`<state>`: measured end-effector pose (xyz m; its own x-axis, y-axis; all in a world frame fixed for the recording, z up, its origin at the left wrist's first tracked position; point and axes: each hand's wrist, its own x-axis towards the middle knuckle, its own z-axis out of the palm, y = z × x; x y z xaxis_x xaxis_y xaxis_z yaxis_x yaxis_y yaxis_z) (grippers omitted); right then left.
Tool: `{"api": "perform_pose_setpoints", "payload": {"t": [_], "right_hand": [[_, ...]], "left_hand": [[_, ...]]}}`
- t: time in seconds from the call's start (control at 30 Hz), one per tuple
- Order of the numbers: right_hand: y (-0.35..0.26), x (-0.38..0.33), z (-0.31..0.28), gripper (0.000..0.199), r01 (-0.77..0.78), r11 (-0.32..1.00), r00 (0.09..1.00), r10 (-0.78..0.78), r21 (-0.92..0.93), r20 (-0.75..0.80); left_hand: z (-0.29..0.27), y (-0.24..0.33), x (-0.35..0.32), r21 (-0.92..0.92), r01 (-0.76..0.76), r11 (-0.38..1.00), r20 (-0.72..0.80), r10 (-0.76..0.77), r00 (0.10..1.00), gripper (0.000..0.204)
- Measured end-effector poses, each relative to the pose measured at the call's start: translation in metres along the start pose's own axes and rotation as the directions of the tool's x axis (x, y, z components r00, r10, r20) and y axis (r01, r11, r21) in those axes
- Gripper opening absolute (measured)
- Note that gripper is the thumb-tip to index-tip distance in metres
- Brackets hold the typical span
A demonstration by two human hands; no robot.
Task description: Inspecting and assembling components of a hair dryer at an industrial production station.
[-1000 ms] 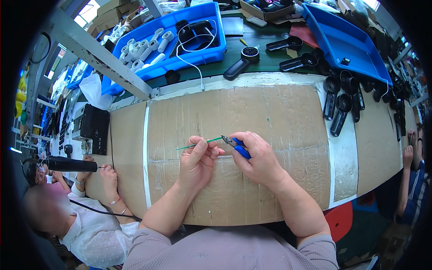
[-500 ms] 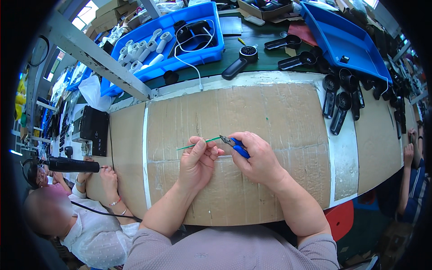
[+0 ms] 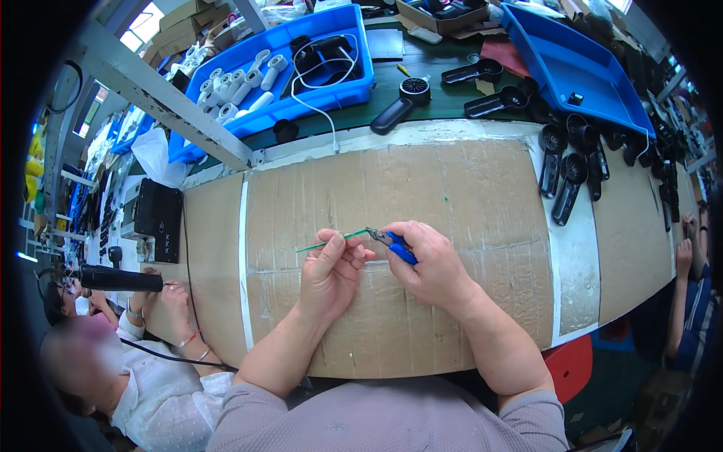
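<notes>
Over the taped brown cardboard benchtop (image 3: 452, 188), your left hand (image 3: 329, 275) pinches a thin green wire (image 3: 327, 242) lying left-right. Your right hand (image 3: 433, 264) grips small blue-handled cutters (image 3: 393, 242), tips touching the wire's right end.

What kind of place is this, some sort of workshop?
Most likely a small factory assembly line. Blue bins hold white parts, rows of black handheld casings lie on the cardboard-covered bench, and a co-worker sits alongside.
</notes>
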<state>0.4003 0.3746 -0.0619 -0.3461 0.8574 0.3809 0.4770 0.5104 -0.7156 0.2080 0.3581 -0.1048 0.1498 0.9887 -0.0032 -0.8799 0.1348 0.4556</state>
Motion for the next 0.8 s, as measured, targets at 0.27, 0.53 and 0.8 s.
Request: {"api": "perform_pose_setpoints", "payload": {"t": [0.27,0.53,0.8], "right_hand": [[-0.0013,0.0005,-0.0003,0.030,-0.005,1.000,1.000,0.005,0.003,-0.002],[0.0005,-0.0014,0.0000,0.030,-0.018,1.000,1.000,0.018,-0.016,0.009],[-0.0023,0.0013,0.0002,0.023,-0.039,0.997,0.999,0.040,-0.061,0.010]], "left_hand": [[0.0007,0.0003,-0.0003,-0.009,0.011,1.000,-0.004,-0.011,1.000,0.012],[0.0008,0.0005,-0.0014,-0.002,0.020,1.000,-0.005,-0.020,1.000,0.011],[0.0014,0.0010,-0.0023,-0.009,0.021,1.000,-0.009,-0.021,1.000,0.011]]}}
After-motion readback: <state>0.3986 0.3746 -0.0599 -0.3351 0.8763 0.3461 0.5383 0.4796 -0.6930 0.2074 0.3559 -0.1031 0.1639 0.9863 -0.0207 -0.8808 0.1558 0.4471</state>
